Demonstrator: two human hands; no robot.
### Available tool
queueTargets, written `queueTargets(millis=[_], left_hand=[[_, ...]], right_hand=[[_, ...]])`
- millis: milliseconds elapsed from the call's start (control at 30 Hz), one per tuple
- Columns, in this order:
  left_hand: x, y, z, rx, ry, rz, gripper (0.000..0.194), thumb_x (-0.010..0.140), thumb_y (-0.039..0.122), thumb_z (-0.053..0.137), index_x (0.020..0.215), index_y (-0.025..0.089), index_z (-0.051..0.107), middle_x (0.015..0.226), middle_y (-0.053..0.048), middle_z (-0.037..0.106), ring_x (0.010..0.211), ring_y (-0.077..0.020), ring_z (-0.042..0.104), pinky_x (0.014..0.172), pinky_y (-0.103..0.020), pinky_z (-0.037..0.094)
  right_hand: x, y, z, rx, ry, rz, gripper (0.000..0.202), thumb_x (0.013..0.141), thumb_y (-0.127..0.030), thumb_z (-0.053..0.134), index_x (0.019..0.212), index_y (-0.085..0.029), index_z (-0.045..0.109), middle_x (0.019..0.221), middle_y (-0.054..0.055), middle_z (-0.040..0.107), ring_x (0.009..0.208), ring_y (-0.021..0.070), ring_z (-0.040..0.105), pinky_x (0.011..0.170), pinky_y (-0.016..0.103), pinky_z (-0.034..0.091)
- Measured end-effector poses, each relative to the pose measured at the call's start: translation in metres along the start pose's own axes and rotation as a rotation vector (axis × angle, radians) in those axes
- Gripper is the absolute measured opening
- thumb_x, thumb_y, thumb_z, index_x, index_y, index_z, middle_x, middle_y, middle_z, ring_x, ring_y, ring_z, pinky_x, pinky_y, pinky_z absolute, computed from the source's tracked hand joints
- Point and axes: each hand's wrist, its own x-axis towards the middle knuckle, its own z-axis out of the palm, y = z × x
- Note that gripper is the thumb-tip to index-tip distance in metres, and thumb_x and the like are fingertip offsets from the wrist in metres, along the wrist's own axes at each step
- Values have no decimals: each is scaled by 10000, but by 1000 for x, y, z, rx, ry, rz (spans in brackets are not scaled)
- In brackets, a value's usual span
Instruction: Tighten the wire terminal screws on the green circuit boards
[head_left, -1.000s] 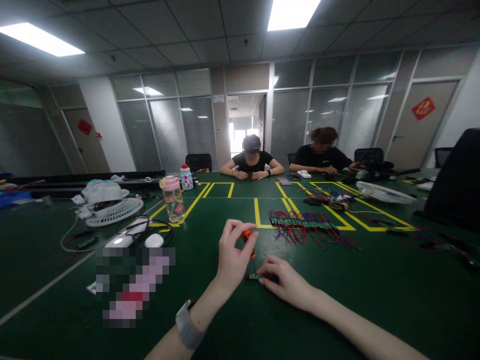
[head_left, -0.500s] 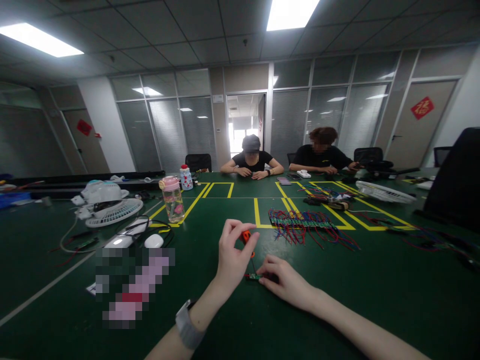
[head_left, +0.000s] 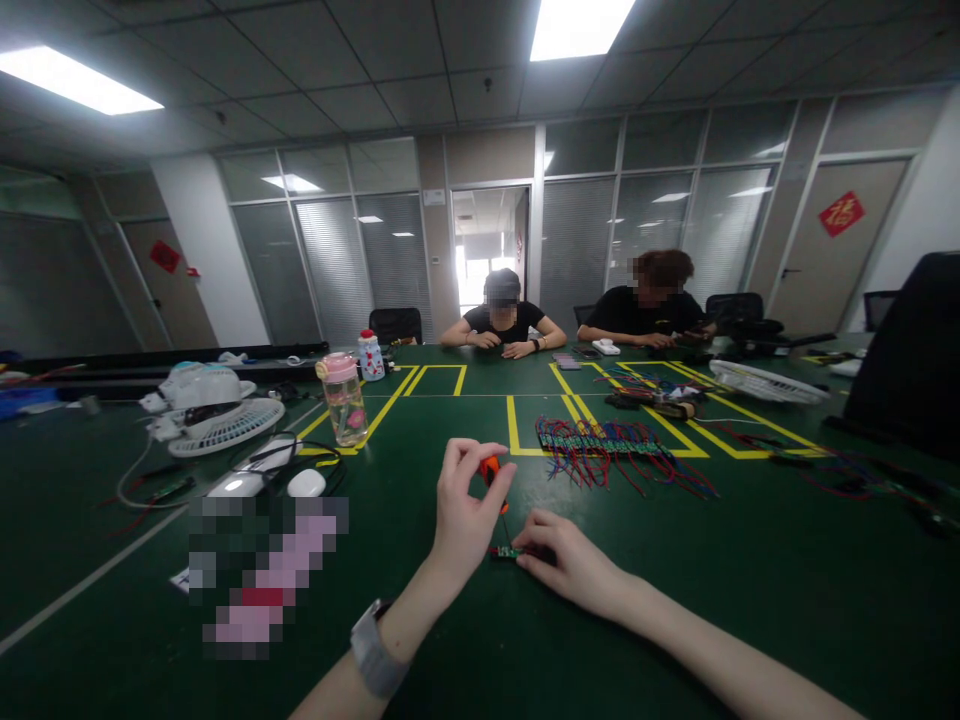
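My left hand [head_left: 469,505] is closed on the orange and black handle of a screwdriver [head_left: 491,468], which stands upright with its thin shaft pointing down. The tip of the shaft meets a small green circuit board [head_left: 505,552] lying on the green table [head_left: 450,650]. My right hand [head_left: 562,555] rests on the table and pinches the right end of that board between thumb and fingers, hiding that end. A short bit of red wire shows at the board's left end.
Several circuit boards with red and blue wires [head_left: 607,440] lie in a row beyond my hands. To the left are a pink-lidded bottle [head_left: 345,405], a white fan [head_left: 225,425] and a white case [head_left: 307,484]. Two people [head_left: 504,320] sit across the table.
Both my hands hold nearly the same places on the screwdriver and the board. Across the table, the person on the right has shifted their head slightly to the right.
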Motion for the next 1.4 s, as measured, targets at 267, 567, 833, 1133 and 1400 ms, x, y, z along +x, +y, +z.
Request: queueTargets(millis=[267,567,833,1133,1400], left_hand=[[-2,-4,3,-133,-68,-58,291,957,216,452,1205,217,603,1055,-68,629,975,-185,618,826,-311,503],[-1,1,-1,-70,-35,-14,262,943,237,470,1107,235,675,1067,-57,583,981,-176,603,853,-297,494],[-1,-3,1,-9,5,11,154,884,244,583,974,217,706,904,-28,573,849,-164,600,780,-289,493],[-1,-3,0,-97,-16,1,248,945,202,462,1095,208,659,1036,-64,642,993,-187,613,874,-324,491],[-2,-1,0,-10,-27,-3,212,907,245,532,1036,238,700,1129,-72,561,1037,-201,593,888,-334,491]], right_hand=[[0,0,0,8,-5,-1,141,853,-110,605,925,-172,709,906,44,584,826,184,571,721,261,469],[0,-1,0,4,1,-6,141,842,-87,612,900,-173,708,900,37,584,821,177,571,718,254,466],[1,0,0,-6,-1,10,144,838,-83,615,900,-170,712,893,38,584,821,176,574,724,251,464],[0,-3,-1,0,-2,4,152,841,-79,609,900,-172,713,894,38,580,812,174,575,716,250,462],[1,-1,0,7,0,5,154,837,-78,619,912,-172,715,899,36,582,825,176,572,722,250,460]])
